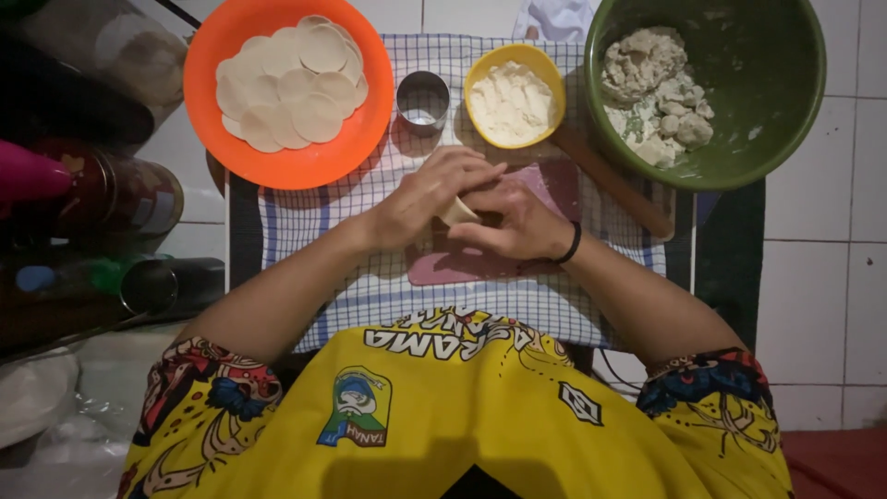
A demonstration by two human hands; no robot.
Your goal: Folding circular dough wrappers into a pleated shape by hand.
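Both hands meet over a pink board [462, 266] on a checked cloth [305, 222]. My left hand [427, 194] and my right hand [517, 222] pinch a small pale piece of dough [457, 212] between their fingers. My right wrist wears a black band [570, 245]. An orange plate [286, 162] with several round dough discs [291, 88] lies at the far left of the cloth.
A small metal ring cutter [422, 99] and a yellow bowl of flour [514, 97] stand behind the hands. A green bowl [739, 139] holds lumps of filling [656, 92]. A wooden rolling pin [614, 185] lies at the right. Jars and bottles [102, 194] crowd the left.
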